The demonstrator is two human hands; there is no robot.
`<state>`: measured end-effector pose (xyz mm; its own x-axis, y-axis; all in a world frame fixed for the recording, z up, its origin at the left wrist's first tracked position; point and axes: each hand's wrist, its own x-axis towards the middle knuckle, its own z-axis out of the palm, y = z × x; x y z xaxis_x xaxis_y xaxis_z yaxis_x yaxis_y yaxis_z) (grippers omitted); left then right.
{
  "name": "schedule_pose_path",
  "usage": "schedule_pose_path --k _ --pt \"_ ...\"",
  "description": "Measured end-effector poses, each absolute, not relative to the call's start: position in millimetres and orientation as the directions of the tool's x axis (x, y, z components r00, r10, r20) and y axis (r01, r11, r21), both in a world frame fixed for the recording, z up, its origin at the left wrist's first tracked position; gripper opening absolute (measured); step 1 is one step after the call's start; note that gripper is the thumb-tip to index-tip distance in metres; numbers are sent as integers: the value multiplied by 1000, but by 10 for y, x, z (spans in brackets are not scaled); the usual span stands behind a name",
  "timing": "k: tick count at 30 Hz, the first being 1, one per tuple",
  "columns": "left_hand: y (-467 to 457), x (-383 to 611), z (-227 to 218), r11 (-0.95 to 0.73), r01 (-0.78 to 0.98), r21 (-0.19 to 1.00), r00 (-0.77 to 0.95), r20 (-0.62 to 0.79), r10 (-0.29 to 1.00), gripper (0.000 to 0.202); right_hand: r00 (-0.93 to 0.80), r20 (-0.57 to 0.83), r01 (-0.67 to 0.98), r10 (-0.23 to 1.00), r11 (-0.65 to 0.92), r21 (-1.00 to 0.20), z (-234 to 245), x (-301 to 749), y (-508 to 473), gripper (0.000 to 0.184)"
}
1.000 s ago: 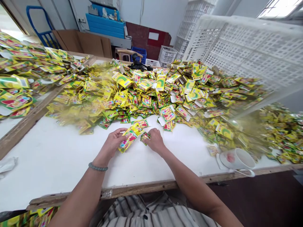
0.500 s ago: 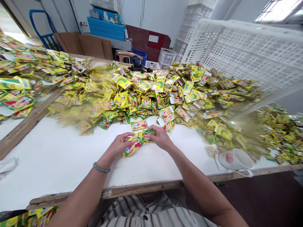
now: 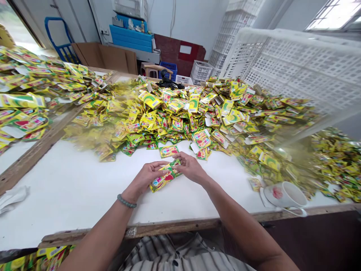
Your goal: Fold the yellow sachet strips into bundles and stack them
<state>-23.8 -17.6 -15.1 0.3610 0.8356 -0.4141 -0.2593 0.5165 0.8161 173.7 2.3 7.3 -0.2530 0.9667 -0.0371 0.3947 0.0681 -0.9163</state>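
Observation:
My left hand (image 3: 148, 176) is closed on a small yellow candy carton (image 3: 159, 183) with a red and green fruit print, held tilted just above the white table. At the carton's upper right end, my right hand (image 3: 193, 169) pinches a small green and yellow packet (image 3: 176, 165). The packet meets the carton's end; how far it reaches inside is hidden by my fingers. Just beyond my hands, another printed carton (image 3: 168, 151) lies flat. A carton with a white flap (image 3: 202, 139) rests to its right, at the edge of the heap.
A large heap of cartons and packets (image 3: 175, 124) spreads across the table's far side. A white plastic crate (image 3: 293, 64) leans at the right, partly blurred. Near the front edge stands a white mug (image 3: 284, 195). A wooden strip (image 3: 53, 131) crosses the left, with more cartons beyond.
The packet in my right hand has moved in closer against the carton's end, and less of it shows. My left hand keeps its hold. The whole view has shifted slightly.

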Motion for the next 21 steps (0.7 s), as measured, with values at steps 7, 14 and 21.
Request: schedule_pose_path --k 7,14,21 --pt "-159 -202 -99 466 -365 806 282 -382 880 64 -137 -57 330 989 -9 -944 117 1797 -86 27" --pt "-207 -168 -107 450 -399 799 278 -362 890 61 -94 -16 325 995 16 -945 108 1700 -184 20" --pt "-213 -101 -102 458 -411 789 235 -393 889 63 -110 95 464 989 136 -875 76 1661 -319 22"
